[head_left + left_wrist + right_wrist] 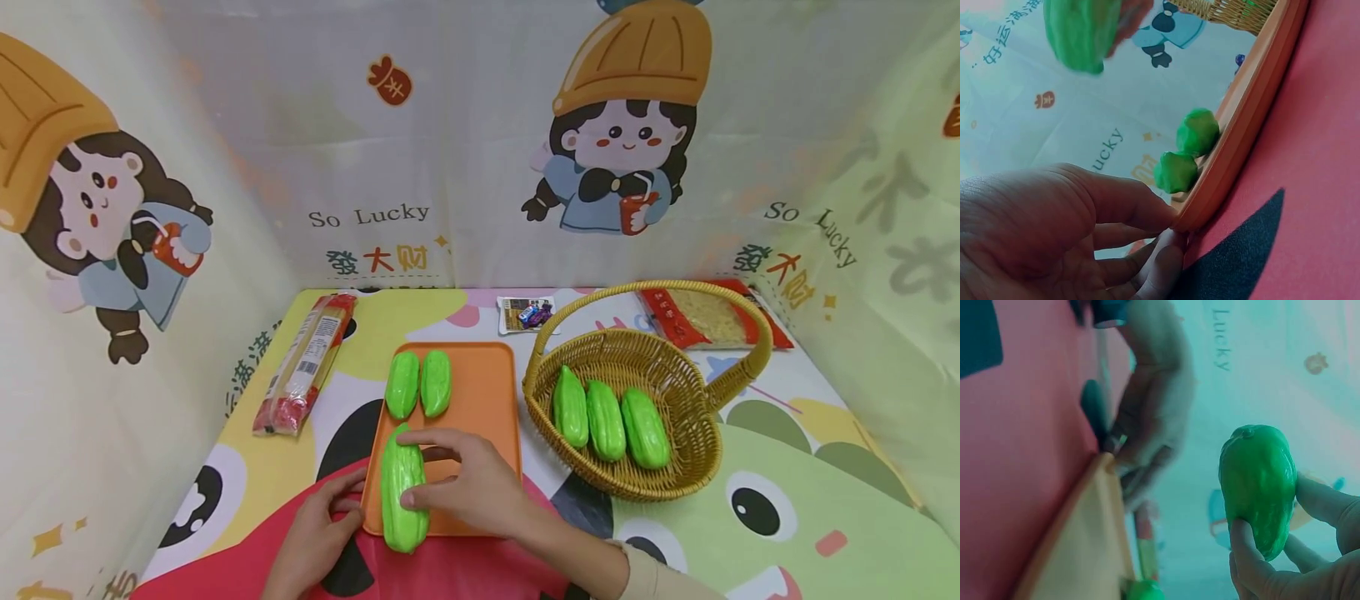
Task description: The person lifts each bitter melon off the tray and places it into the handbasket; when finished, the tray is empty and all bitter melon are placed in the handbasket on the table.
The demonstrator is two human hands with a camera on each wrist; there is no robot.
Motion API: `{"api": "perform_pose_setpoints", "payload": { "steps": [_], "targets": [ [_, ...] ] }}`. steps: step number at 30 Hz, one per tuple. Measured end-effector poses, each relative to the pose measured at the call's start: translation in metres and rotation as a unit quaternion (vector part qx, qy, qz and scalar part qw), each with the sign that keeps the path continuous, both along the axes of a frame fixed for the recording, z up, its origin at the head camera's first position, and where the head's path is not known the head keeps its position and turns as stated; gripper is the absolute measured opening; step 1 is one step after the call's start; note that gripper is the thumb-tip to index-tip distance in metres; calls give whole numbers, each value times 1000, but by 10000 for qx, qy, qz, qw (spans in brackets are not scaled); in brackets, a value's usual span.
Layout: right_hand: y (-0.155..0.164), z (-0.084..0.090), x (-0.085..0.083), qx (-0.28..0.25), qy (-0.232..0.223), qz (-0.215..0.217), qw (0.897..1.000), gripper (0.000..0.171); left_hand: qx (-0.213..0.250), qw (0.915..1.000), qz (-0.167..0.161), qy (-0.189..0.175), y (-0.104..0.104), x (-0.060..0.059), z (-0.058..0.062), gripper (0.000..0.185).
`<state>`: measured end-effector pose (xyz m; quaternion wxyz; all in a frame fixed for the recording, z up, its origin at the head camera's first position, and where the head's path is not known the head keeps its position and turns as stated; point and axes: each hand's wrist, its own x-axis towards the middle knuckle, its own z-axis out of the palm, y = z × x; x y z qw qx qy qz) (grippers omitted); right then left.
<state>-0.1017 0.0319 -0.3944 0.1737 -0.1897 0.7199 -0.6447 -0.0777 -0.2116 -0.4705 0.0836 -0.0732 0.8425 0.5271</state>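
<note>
My right hand [480, 483] grips a long, ridged green gourd [405, 492] between thumb and fingers, over the near left part of an orange tray [483, 392]. In the right wrist view that gourd [1259, 484] is held up above the tray's level. At the tray's near left corner, my left hand [318, 525] pinches the rim, thumb on top and fingers below in the left wrist view. Two similar gourds, a left one [403, 383] and a right one [436, 382], lie side by side at the tray's far left.
Right of the tray stands a wicker basket [652, 492] with a tall handle; three green gourds [606, 421] lie inside. A long red-and-clear packet [306, 362] is at left, a small packet [517, 317] behind the tray, a red bag [708, 317] behind the basket. Printed cloth walls surround the table.
</note>
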Motion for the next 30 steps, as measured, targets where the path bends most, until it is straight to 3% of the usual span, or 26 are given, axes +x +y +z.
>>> {"api": "perform_pose_setpoints", "payload": {
  "steps": [4,12,16,23,30],
  "targets": [
    [22,18,5,-306,-339,8,9990,50,-35,10000,24,-33,0,-1,0,49],
    [74,37,9,-181,-92,-375,9991,55,-61,9999,33,-99,0,-2,2,48],
    [98,41,10,88,295,-654,9974,57,-113,9998,48,-132,0,-2,2,48],
    [140,49,8,564,536,-1220,9895,55,-167,9996,57,-221,-1,-1,2,49],
    [181,44,-8,1307,943,-1549,9747,56,-134,9997,25,-191,0,-1,1,48]
  ]
}}
